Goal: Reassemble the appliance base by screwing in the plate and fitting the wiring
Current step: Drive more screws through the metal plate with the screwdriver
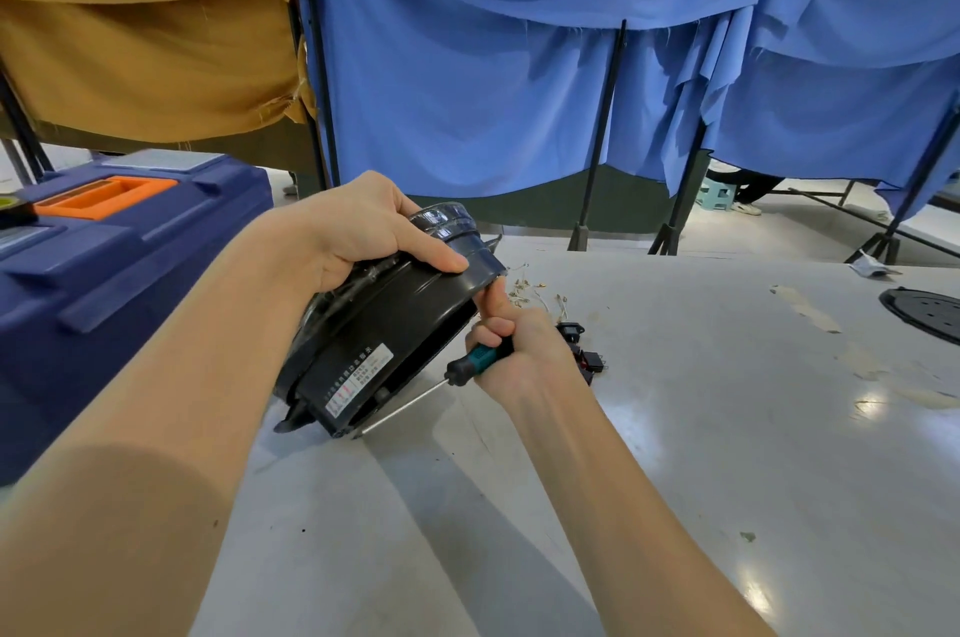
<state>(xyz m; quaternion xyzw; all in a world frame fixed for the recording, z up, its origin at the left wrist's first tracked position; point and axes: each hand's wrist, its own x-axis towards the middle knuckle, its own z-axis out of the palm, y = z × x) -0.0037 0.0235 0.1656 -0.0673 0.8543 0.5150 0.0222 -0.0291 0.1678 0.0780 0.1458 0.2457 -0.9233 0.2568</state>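
The black round appliance base (387,329) is tipped on its edge on the grey table (675,428), its white label facing me. My left hand (358,231) grips its upper rim. My right hand (524,350) holds a screwdriver (467,366) with a teal and black handle; the shaft points down-left along the base's lower edge. My right thumb touches the base's rim. Small black electrical parts with wires (584,350) lie on the table just behind my right hand, with loose screws (530,288) beside them. What is inside the base is hidden.
A blue toolbox (119,272) with an orange handle sits at the left. A black round plate (930,314) lies at the table's right edge. Blue (519,90) and mustard (145,38) cloths hang behind the table on black stands.
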